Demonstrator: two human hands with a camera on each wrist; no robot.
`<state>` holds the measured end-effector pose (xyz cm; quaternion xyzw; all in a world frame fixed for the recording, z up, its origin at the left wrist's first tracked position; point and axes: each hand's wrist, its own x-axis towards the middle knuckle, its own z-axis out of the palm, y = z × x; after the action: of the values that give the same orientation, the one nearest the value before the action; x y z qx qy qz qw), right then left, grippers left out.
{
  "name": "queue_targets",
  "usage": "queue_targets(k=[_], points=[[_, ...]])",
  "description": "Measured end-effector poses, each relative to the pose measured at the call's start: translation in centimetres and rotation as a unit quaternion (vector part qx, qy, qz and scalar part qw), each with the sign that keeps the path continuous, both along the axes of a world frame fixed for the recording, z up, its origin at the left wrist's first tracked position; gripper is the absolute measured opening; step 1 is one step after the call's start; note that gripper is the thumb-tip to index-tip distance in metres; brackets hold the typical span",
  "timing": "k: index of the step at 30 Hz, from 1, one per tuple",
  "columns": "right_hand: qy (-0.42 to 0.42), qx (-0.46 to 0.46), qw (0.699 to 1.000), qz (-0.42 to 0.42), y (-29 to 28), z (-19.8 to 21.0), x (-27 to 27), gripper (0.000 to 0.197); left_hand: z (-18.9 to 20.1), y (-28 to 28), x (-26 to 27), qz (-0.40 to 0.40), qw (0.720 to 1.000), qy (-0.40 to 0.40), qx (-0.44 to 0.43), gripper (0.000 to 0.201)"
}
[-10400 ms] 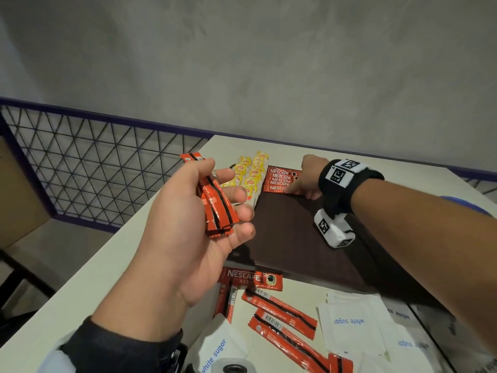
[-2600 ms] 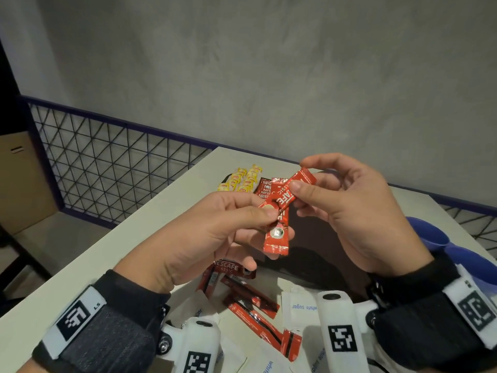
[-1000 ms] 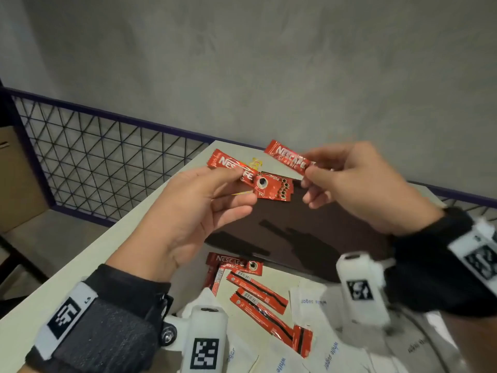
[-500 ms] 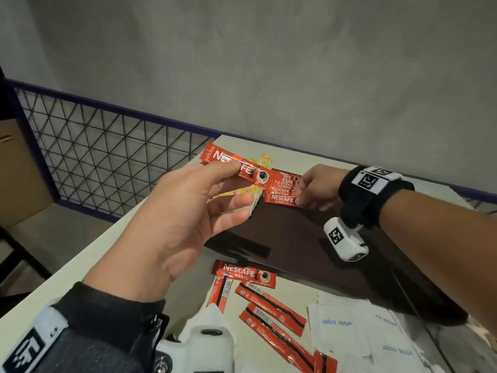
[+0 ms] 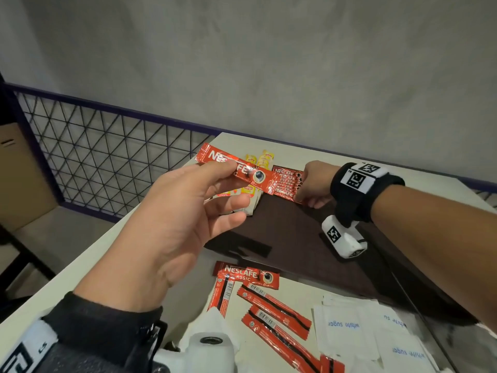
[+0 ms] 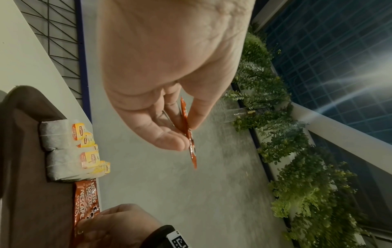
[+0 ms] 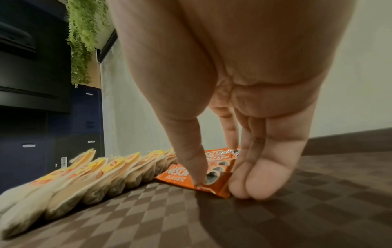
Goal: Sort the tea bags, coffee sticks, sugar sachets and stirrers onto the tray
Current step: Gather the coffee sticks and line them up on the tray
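Note:
My left hand (image 5: 228, 179) is raised over the table and pinches one red coffee stick (image 5: 258, 177) between thumb and fingers; the left wrist view shows this stick (image 6: 191, 147) edge-on. My right hand (image 5: 306, 196) reaches to the far end of the dark brown tray (image 5: 295, 238). There its thumb and fingertips (image 7: 244, 186) pinch the end of the nearest stick in the row of coffee sticks (image 5: 286, 181). That stick (image 7: 176, 176) lies flat on the tray. A row of tea bags (image 5: 265, 160) with yellow tags stands just left of the sticks.
Several loose coffee sticks (image 5: 274, 313) and white sugar sachets (image 5: 344, 327) lie on the white table in front of the tray. A wire mesh railing (image 5: 94, 157) runs along the left, beyond the table's left edge. A grey wall stands behind.
My right hand has carried a coffee stick from mid-air down to the row on the tray. My left hand stays raised with the other stick.

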<state>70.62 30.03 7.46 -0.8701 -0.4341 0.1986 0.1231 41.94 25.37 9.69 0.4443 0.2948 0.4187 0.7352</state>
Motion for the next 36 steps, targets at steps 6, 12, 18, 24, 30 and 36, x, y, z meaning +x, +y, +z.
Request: queue_targets(k=[6, 12, 18, 24, 30, 36], points=[[-0.032, -0.007, 0.999, 0.011, -0.2, 0.5, -0.3, 0.028, -0.2, 0.1, 0.0, 0.002, 1.0, 0.001, 0.005, 0.016], [0.096, 0.162, 0.979, 0.082, -2.8, 4.7, -3.0, 0.021, -0.5, 0.2, 0.0, 0.002, 1.0, 0.008, 0.015, 0.01], [0.352, 0.184, 0.881, 0.256, -8.5, 8.7, -9.1, 0.039, -0.4, -0.2, 0.1, -0.008, 0.999, 0.017, 0.026, 0.01], [0.24, 0.216, 0.903, 0.283, -9.8, 9.0, -9.7, 0.013, -0.3, -0.5, 0.2, -0.014, 0.999, 0.02, 0.025, 0.014], [0.117, 0.219, 0.956, 0.159, -7.2, 7.3, -4.3, 0.002, 0.1, -0.3, 0.2, 0.031, 0.999, 0.001, -0.011, 0.01], [-0.026, 0.034, 0.99, 0.132, -4.4, 1.5, -0.2, 0.007, 0.2, 0.0, -0.1, 0.049, 0.999, -0.008, -0.019, 0.003]])
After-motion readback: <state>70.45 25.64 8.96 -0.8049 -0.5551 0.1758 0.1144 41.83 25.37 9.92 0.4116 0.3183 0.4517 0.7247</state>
